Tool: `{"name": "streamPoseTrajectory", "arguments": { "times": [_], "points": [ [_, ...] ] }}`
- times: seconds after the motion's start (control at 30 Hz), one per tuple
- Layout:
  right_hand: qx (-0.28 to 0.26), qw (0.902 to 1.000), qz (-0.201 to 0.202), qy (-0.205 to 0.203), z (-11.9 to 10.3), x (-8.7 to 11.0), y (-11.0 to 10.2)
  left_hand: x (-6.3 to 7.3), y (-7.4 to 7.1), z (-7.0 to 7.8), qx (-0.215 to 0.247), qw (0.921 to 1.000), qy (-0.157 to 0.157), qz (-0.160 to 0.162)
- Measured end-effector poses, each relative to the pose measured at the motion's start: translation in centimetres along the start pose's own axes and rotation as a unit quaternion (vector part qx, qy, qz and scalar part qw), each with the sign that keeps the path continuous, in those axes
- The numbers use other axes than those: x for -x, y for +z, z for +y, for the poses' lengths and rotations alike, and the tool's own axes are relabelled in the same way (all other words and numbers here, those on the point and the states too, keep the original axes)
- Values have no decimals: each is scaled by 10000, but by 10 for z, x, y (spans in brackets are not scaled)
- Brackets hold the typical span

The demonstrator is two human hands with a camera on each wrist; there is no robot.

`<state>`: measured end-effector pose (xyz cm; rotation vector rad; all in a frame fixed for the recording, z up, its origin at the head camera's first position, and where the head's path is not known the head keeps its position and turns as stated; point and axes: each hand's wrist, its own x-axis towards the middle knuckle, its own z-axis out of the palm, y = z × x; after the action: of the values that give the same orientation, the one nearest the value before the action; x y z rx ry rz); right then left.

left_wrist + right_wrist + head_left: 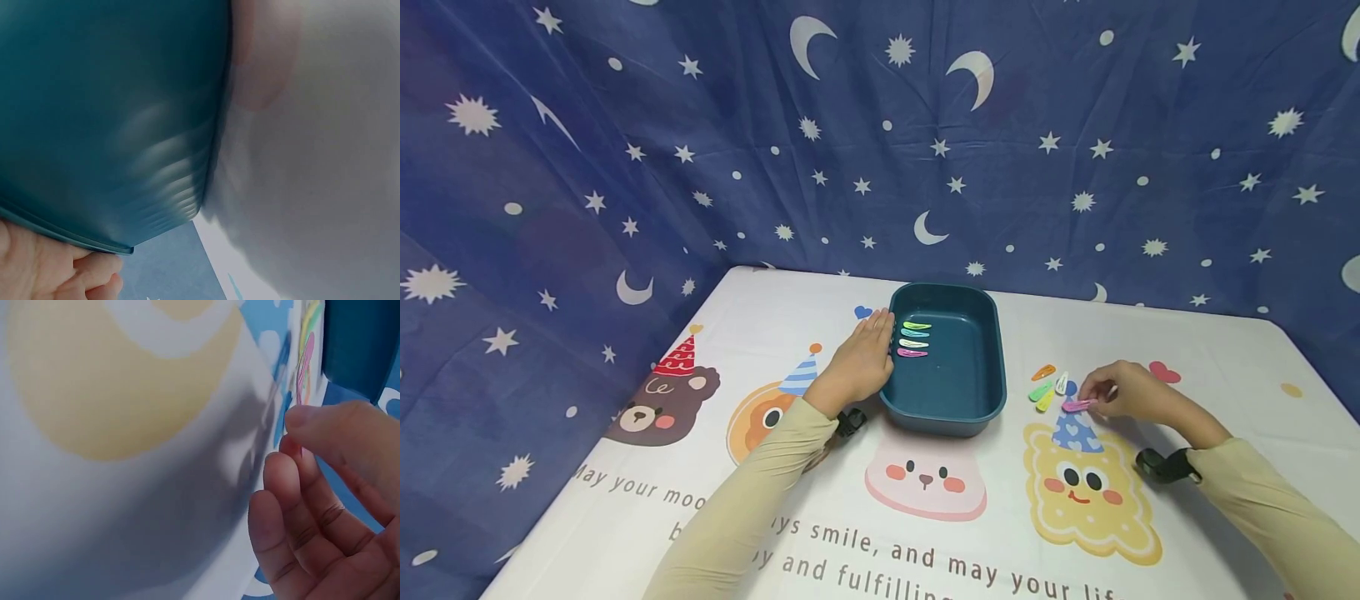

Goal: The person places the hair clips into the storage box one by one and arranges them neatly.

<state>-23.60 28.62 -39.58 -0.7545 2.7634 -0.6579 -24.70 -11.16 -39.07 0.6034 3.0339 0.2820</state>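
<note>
A dark teal plastic basin [946, 418] stands mid-table. My left hand [859, 358] rests against its left side, fingers extended along the rim; the left wrist view shows the basin's outer wall [112, 125] close up. Inside, along the left, lie a yellow-green hair clip [917, 326], a blue one [915, 333], a white one [913, 343] and a pink one [912, 352] in a column. Right of the basin, my right hand [1123, 392] pinches another pink hair clip [306, 353] between thumb and fingertips, just over the tablecloth.
Beside the right hand lie an orange clip [1043, 372], a green clip [1040, 392], a yellow clip [1045, 401] and a white clip [1062, 383]. The white tablecloth [1000, 525] has printed cartoon figures. A blue star-patterned curtain [880, 125] hangs behind and left of the table.
</note>
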Motion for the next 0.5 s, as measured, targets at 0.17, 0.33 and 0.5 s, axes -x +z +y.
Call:
{"name": "streamPoseTrajectory", "arguments": {
  "times": [0.17, 0.33, 0.5],
  "points": [
    [-80, 9995, 173, -265, -1, 3, -7, 1, 0, 0, 7, 10000, -21, -26],
    [-146, 9972, 554, -471, -5, 5, -14, 0, 1, 0, 22, 10000, -50, -62],
    [-283, 9964, 735, -322, -15, 1, -27, -1, 2, -1, 10, 10000, -12, -1]
  ]
}}
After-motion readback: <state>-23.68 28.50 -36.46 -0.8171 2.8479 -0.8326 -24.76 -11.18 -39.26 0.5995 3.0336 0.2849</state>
